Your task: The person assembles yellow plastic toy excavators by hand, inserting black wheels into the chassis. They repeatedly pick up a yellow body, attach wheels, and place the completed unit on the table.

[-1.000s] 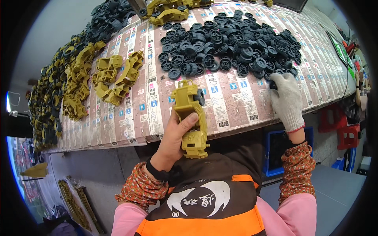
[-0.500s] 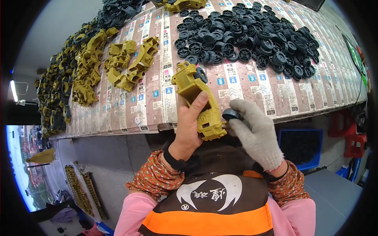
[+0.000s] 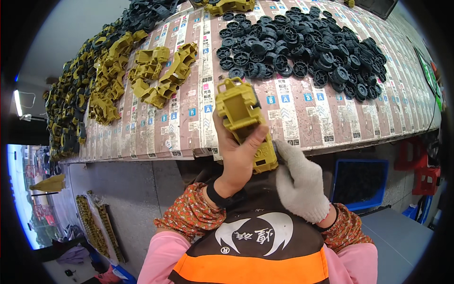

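My bare left hand [image 3: 238, 162] is wrapped round a yellow plastic toy truck body [image 3: 238, 105], its thumb across the middle. The body stands lengthwise at the near table edge, with its hollow bed facing up. One dark wheel shows edge-on at its upper right side. My right hand [image 3: 300, 187], in a grey-white knit glove, presses with closed fingers against the lower right side of the body. Between glove and body only a sliver of a black toy wheel shows; the fingers hide the rest.
A heap of black wheels [image 3: 326, 59] lies at the table's far right. Loose yellow bodies [image 3: 153, 71] lie left of centre, beside a long pile of yellow-and-black parts [image 3: 66, 109]. Below the table, at right, are a blue crate [image 3: 362, 206] and red stools [image 3: 425, 177].
The right hand has brought the black wheel against the side of the truck body. The left hand has turned the body more upright and shifted it slightly right.
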Demonstrator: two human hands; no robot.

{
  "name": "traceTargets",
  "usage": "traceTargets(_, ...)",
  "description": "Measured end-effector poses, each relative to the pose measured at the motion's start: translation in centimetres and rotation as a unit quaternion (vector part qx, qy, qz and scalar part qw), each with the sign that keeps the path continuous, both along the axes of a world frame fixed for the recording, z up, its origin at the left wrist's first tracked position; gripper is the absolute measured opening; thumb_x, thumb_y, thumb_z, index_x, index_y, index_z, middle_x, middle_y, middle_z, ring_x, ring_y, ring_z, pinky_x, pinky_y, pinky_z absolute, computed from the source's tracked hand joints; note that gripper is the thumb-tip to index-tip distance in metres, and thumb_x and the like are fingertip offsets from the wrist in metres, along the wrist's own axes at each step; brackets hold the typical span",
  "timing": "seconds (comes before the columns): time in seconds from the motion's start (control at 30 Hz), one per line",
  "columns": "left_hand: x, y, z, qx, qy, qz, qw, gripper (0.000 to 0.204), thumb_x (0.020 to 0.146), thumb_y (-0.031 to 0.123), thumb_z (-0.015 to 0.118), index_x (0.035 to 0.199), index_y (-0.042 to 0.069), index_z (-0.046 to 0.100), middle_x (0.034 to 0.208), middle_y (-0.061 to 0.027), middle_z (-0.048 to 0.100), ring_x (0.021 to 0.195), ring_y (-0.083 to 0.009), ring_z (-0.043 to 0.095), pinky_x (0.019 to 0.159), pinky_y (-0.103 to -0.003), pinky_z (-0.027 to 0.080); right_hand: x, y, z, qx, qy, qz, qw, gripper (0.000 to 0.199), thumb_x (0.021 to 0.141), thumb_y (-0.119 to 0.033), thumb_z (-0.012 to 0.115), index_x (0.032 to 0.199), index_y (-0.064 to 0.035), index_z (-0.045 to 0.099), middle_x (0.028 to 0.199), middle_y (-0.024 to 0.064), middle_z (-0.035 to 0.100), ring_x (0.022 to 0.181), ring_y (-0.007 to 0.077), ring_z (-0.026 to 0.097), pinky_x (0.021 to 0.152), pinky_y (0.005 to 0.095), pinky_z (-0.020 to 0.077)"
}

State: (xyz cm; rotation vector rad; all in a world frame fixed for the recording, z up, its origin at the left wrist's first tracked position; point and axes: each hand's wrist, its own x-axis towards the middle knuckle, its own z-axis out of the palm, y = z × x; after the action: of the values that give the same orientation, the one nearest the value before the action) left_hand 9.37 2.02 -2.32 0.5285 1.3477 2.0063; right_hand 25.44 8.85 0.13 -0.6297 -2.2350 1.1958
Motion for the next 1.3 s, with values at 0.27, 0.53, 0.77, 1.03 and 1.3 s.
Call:
traceTargets(0.27, 0.9, -0.1, -1.8, 0.030, 0.088, -0.004, 0.996, 0.093, 0.094, -0.002, 0.081, 0.162, 0.010, 0.019, 0.137, -0.0072, 0.055, 0.121, -0.0170, 0.062, 0.101, -0.033, 0.055, -0.4, 0.2, 0.2, -0.006, 0.010, 0.016, 1.000, 0.049, 0.083, 0.006, 0.061, 0.132, 0.0057, 0.060, 0.101, 0.0306, 0.071, 0.088, 0.0488, 0.073, 0.077, 0.0513, 0.0591)
traceTargets(0.53, -2.1, 0.6, 1.4, -0.094, 0.167, -0.217, 0.957, 0.087, 0.091, 0.006, 0.082, 0.159, 0.009, 0.029, 0.138, -0.0133, 0.061, 0.126, -0.0241, 0.064, 0.107, -0.037, 0.052, 0.0, 5.5, 3.9, -0.107, -0.020, -0.094, 0.990, 0.047, 0.087, -0.007, 0.072, 0.133, -0.0029, 0.066, 0.112, 0.0202, 0.076, 0.087, 0.0354, 0.076, 0.083, 0.0432, 0.0601)
traceTargets(0.77, -4.2, 0.2, 5.6, -0.230, 0.210, -0.368, 0.876, 0.092, 0.091, 0.007, 0.075, 0.167, 0.012, 0.023, 0.139, -0.0159, 0.057, 0.119, -0.0195, 0.067, 0.099, -0.033, 0.054, 0.3, 8.0, 3.0, -0.142, -0.061, 0.123, 0.980, 0.065, 0.081, -0.011, 0.084, 0.141, -0.0027, 0.060, 0.128, 0.0112, 0.068, 0.116, 0.0222, 0.066, 0.104, 0.0360, 0.0527)
traceTargets(1.03, -8.4, -1.7, 2.8, -0.035, -0.100, -0.279, 0.954, 0.082, 0.104, 0.040, 0.070, 0.166, 0.011, 0.024, 0.140, -0.0191, 0.057, 0.114, -0.0263, 0.073, 0.093, -0.036, 0.060, 2.8, 8.5, 0.4, -0.393, 0.085, -0.040, 0.915, 0.059, 0.083, -0.012, 0.080, 0.137, 0.0016, 0.062, 0.128, 0.0105, 0.070, 0.116, 0.0182, 0.065, 0.103, 0.0335, 0.0536)
traceTargets(1.3, -10.3, -3.0, 2.5, -0.095, -0.034, -0.179, 0.979, 0.056, 0.106, 0.030, 0.067, 0.154, 0.009, 0.047, 0.134, -0.0092, 0.063, 0.116, -0.0207, 0.069, 0.093, -0.033, 0.057, 0.9, 10.7, 3.3, -0.317, 0.006, 0.007, 0.948, 0.054, 0.085, -0.012, 0.083, 0.133, 0.0012, 0.063, 0.118, 0.0075, 0.069, 0.107, 0.0166, 0.066, 0.094, 0.0321, 0.0564)
